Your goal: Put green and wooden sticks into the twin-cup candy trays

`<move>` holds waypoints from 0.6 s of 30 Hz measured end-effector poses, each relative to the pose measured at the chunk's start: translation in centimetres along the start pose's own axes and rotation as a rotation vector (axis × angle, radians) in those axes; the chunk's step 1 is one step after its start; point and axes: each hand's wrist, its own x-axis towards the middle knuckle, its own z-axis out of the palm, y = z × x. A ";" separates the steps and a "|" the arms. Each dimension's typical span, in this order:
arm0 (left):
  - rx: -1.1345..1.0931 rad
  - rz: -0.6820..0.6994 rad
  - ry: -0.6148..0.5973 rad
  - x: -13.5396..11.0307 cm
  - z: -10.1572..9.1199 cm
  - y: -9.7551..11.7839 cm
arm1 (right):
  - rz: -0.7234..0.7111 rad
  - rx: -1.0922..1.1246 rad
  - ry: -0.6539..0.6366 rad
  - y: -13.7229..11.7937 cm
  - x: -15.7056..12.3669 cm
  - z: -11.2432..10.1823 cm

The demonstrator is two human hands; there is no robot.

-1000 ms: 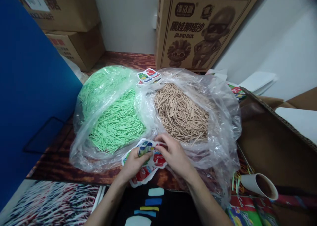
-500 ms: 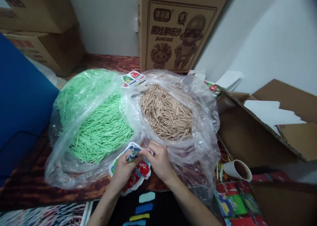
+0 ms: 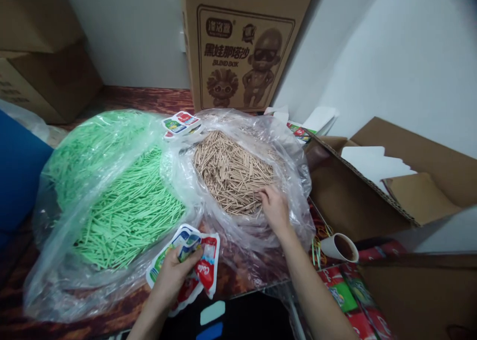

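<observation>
My left hand [image 3: 173,273] is closed around several die-cut printed cards [image 3: 208,263] with cola and lemon-drink pictures, held over the table's front edge. Part of the cards is folded up under my thumb. My right hand [image 3: 276,210] is at the right edge of a heap of thin brown sticks [image 3: 231,168] in a clear plastic bag [image 3: 294,181]. Its thumb and fingertips pinch at the sticks; how many are between them cannot be made out. To the left, thin green sticks [image 3: 130,211] fill another open clear bag [image 3: 55,260].
More printed cards [image 3: 181,123] lie between the bags at the back. A large carton [image 3: 238,46] stands behind. On the right are an open cardboard box [image 3: 335,181], a paper cup [image 3: 337,247] of dark liquid, and red-green packets [image 3: 345,293].
My right hand has let go of the cards and moved up and right to the brown sticks. The left hand keeps the cards. The view has shifted to the right.
</observation>
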 end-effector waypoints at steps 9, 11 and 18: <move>0.271 0.072 -0.210 0.1 1.5 -1.0 | -0.174 -0.652 -0.103 2.0 2.5 2.0; 0.370 0.117 -0.184 0.3 1.3 -1.0 | -0.198 -0.710 -0.131 2.1 2.6 2.2; 0.460 0.225 -0.116 0.6 0.7 -0.7 | -0.244 -0.678 -0.159 3.2 2.9 2.2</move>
